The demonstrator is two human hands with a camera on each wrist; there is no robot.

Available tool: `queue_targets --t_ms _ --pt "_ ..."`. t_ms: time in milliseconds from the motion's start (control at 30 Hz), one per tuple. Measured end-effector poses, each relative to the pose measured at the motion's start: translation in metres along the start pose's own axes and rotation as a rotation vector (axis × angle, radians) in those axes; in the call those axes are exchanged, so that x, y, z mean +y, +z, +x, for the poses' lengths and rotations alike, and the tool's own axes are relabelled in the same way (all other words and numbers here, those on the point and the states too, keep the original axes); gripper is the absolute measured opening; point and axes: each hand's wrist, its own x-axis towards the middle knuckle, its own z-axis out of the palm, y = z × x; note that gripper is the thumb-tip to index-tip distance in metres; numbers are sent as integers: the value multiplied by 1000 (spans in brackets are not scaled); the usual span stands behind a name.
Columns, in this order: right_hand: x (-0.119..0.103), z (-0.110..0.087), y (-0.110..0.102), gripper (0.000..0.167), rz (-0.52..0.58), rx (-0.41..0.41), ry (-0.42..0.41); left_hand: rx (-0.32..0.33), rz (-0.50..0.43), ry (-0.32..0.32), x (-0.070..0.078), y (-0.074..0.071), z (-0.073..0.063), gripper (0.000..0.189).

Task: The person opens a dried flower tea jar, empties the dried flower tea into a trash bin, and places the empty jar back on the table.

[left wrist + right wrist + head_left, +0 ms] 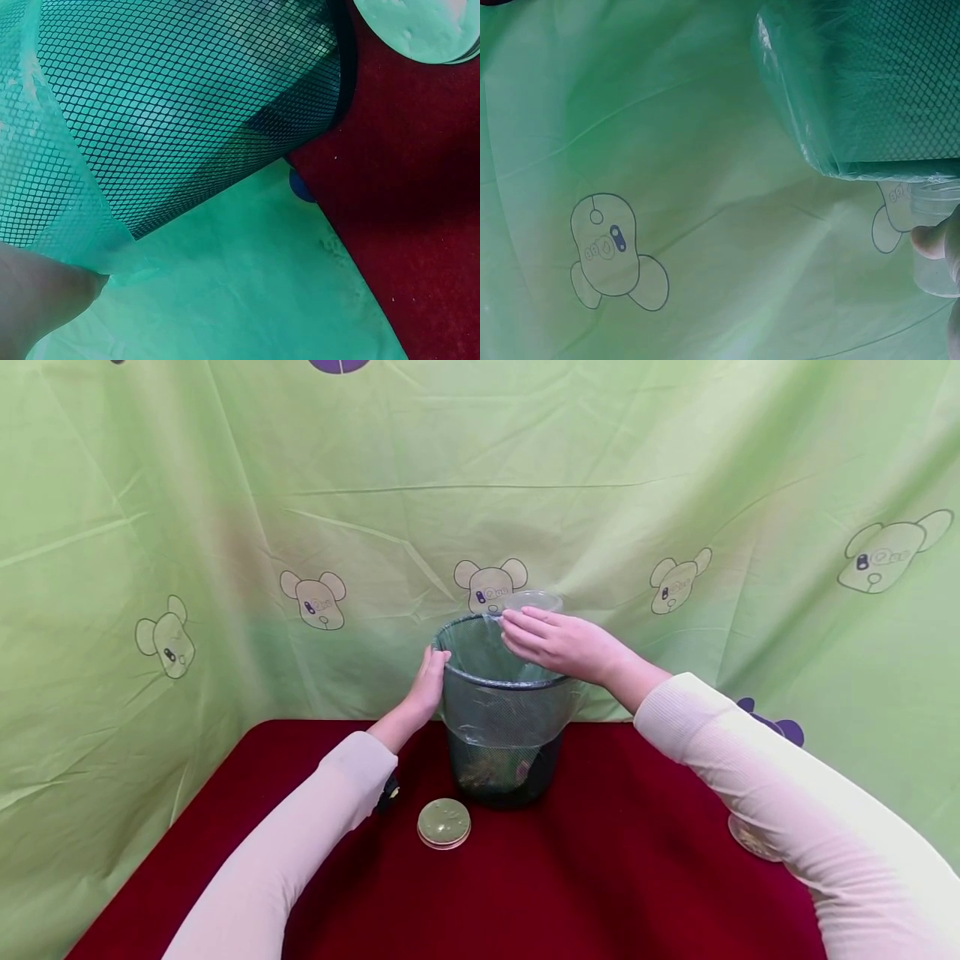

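A dark mesh waste bin (506,777), lined with a clear plastic bag (495,718) folded down over its rim, stands near the table's far edge. My left hand (426,683) grips the rim on its left side, thumb over the edge. In the left wrist view only part of that hand (41,300) shows, against the bag. Above the bin's far right rim, my right hand (562,645) holds a clear plastic tub (538,602). The right wrist view shows a fingertip on the tub (934,279); I cannot tell what is inside it.
A round container with a pale green top (444,821) sits on the red tablecloth (525,893) in front of the bin. A clear round item (752,837) lies partly under the right sleeve. A small dark object (387,793) is beside the left sleeve. Green curtain (375,527) hangs behind.
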Motion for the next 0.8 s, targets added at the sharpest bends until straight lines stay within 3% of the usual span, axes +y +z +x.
queue_targets --t_ms 400,600,800 --pt "1 0 1 38 85 60 78 8 7 -3 -1 1 0 62" --pt "0 -3 0 43 228 90 191 5 -6 5 -1 1 0 61" --pt "3 -6 0 47 286 81 329 3 -1 6 -1 1 0 63"
